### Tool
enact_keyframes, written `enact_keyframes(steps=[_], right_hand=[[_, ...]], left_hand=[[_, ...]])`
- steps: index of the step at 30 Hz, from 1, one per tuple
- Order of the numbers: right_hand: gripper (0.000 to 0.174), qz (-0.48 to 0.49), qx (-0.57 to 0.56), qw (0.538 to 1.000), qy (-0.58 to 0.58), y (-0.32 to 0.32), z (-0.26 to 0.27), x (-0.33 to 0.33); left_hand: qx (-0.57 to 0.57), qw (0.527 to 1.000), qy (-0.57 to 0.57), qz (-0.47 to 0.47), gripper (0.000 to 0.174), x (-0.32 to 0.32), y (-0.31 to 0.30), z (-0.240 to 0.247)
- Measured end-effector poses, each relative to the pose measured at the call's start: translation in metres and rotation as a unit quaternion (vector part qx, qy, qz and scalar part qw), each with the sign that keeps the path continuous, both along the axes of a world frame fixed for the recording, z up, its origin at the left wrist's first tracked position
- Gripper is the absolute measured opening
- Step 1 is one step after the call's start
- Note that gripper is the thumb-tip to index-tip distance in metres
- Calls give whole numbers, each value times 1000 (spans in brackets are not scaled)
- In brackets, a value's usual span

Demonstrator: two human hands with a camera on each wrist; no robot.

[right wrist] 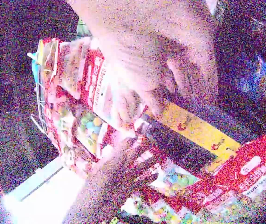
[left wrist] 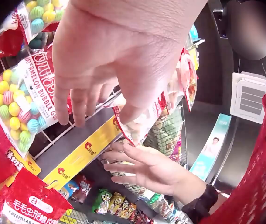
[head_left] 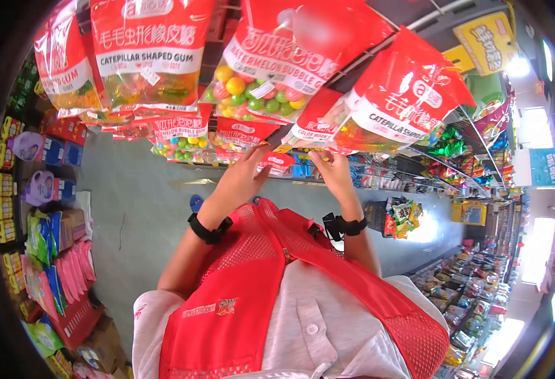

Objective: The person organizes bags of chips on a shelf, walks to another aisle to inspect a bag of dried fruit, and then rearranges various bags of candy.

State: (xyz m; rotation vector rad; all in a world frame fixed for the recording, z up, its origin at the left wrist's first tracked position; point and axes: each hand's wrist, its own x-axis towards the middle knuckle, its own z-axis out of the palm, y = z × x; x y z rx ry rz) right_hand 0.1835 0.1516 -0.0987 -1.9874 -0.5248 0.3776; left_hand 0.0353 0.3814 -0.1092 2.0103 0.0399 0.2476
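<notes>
My left hand (head_left: pixel 243 177) is raised under the hanging candy bags, its fingers mostly straight and pointing at the rack. In the left wrist view its thumb overlaps a white-and-red candy bag (left wrist: pixel 140 122). My right hand (left wrist: pixel 156 172) is close below that bag, with fingers extended and spread. From the head view, a small red bag (head_left: pixel 276 163) shows beside the left hand. Nearby hang a watermelon bubble gum bag (head_left: pixel 265 76) and a caterpillar-shaped gum bag (head_left: pixel 397 101). The right wrist view is grainy, with both hands around the hanging bags.
A yellow label strip (left wrist: pixel 84 154) runs along the rack behind the hands. More snack packets (left wrist: pixel 116 204) lie lower down. Shelves with purple bottles (head_left: pixel 28 145) stand at the left, and a dark basket of snacks (head_left: pixel 378 218) sits at the right.
</notes>
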Motion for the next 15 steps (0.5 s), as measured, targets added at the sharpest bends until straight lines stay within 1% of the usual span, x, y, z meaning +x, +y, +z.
enact_keyframes(steps=[2, 3, 5, 9, 10, 13, 14, 15], right_hand=[[32, 0, -28, 1000, -13, -10, -19, 6], [33, 1, -36, 999, -16, -13, -26, 8], [35, 32, -69, 997, -12, -12, -28, 5], [42, 78, -128, 988, 20, -7, -45, 5], [46, 94, -139, 986, 14, -10, -65, 12], [51, 98, -160, 982, 33, -9, -100, 18], [53, 86, -159, 983, 20, -10, -118, 22], [52, 84, -172, 981, 31, -8, -120, 20]], left_hand=[[7, 1000, 25, -8, 48, -9, 5, -21], [13, 999, 36, -12, 49, -12, 6, -42], [26, 998, 55, -21, 49, -15, 6, -90], [33, 997, 64, -24, 53, -12, 12, -121], [34, 998, 48, -8, 58, -8, 13, -126], [28, 994, 110, 1, 62, 2, 11, -173], [11, 994, 110, -4, 62, 6, 10, -176], [-7, 994, 112, -9, 62, 8, 9, -178]])
